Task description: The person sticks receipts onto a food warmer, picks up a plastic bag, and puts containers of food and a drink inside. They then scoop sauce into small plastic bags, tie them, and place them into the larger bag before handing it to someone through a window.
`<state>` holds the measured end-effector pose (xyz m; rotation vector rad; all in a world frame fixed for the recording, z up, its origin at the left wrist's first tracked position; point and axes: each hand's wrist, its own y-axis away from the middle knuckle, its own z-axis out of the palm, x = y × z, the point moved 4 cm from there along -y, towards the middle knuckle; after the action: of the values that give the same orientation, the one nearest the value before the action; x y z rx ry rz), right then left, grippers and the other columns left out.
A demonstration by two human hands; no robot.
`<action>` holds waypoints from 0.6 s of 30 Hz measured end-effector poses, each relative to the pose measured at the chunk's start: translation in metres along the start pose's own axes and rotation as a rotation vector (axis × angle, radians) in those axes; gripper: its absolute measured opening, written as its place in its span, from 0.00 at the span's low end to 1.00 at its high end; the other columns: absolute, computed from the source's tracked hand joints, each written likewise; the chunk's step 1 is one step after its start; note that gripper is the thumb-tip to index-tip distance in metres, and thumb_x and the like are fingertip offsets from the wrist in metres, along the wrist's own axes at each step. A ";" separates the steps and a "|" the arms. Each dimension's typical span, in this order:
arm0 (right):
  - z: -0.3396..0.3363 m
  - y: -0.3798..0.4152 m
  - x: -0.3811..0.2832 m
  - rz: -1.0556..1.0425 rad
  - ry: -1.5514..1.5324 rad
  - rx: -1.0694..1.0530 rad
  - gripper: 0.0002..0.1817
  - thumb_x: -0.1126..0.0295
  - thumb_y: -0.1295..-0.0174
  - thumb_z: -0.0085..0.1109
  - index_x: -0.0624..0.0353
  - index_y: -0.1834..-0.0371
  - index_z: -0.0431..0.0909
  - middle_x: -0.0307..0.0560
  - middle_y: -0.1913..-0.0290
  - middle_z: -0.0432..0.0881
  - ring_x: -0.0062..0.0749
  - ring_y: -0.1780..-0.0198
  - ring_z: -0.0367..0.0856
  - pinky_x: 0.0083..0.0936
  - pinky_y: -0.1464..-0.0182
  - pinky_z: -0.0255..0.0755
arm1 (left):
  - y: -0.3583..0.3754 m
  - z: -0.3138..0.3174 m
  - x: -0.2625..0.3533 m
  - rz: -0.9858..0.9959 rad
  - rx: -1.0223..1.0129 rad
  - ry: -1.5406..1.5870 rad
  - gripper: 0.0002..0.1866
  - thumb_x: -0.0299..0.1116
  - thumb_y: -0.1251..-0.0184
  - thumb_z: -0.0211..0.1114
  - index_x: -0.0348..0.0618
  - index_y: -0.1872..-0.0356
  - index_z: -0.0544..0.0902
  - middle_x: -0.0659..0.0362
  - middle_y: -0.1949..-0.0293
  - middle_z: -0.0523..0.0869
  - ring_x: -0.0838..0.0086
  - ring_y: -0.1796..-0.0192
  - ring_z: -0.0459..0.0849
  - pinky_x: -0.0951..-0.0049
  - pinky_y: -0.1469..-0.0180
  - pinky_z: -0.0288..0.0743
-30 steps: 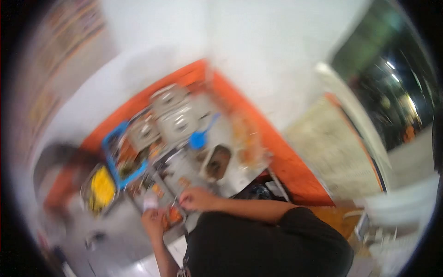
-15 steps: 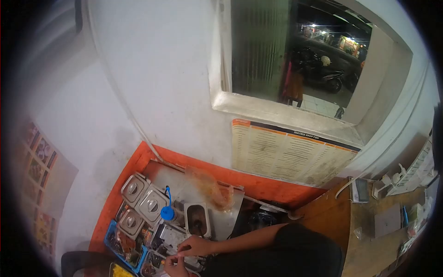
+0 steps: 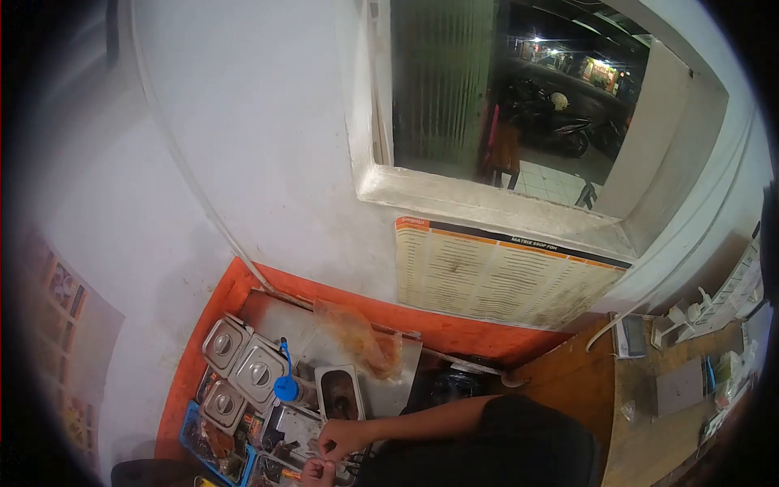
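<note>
My right hand [image 3: 342, 438] reaches in from the right, its fingers bent and pinched together. Just below it, at the bottom edge, my left hand [image 3: 316, 473] is partly cut off, fingertips closed and meeting those of the right. Anything between the fingertips is too small to make out. Both hands are over an open steel tray [image 3: 290, 424] with pale and dark contents. Behind the right hand stands an open steel pan [image 3: 329, 377] holding brown contents and a dark utensil. A bottle with a blue cap [image 3: 286, 389] is beside that pan.
Steel containers with knobbed lids [image 3: 260, 373] stand at the left. A blue basket [image 3: 191, 438] holds several packets. Near the orange wall band lies a clear plastic bag [image 3: 365, 345]. A wooden desk [image 3: 641, 414] is at the right, below a window [image 3: 519, 97] and a printed sheet [image 3: 503, 280].
My view has shifted slightly, so the wall and containers sit further left. My two hands remain together at the fingertips, a little lower in view.
</note>
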<state>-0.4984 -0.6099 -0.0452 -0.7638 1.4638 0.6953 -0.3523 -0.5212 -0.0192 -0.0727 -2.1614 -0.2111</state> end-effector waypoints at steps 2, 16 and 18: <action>0.006 0.000 0.002 -0.077 0.124 0.038 0.13 0.65 0.48 0.62 0.67 0.74 0.80 0.49 0.78 0.81 0.32 0.77 0.78 0.29 0.71 0.71 | 0.003 0.002 0.010 0.302 0.031 -0.409 0.16 0.39 0.29 0.58 0.42 0.47 0.82 0.49 0.55 0.84 0.56 0.53 0.80 0.61 0.46 0.69; 0.015 0.016 0.024 0.034 0.180 0.427 0.14 0.65 0.52 0.64 0.62 0.69 0.75 0.54 0.73 0.75 0.43 0.72 0.75 0.39 0.67 0.68 | -0.005 0.000 -0.003 -0.127 0.154 -0.515 0.21 0.48 0.31 0.57 0.44 0.50 0.84 0.38 0.59 0.85 0.48 0.59 0.83 0.47 0.49 0.69; 0.013 0.010 0.028 -0.044 0.163 0.519 0.16 0.66 0.53 0.64 0.61 0.64 0.73 0.53 0.68 0.74 0.42 0.67 0.75 0.37 0.63 0.69 | -0.008 0.006 0.001 -0.006 0.258 -0.384 0.10 0.36 0.35 0.61 0.39 0.61 0.80 0.45 0.67 0.83 0.58 0.66 0.82 0.58 0.60 0.70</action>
<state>-0.4981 -0.5949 -0.0739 -0.4530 1.6749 0.2000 -0.3592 -0.5275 -0.0227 0.0456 -2.5533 0.0882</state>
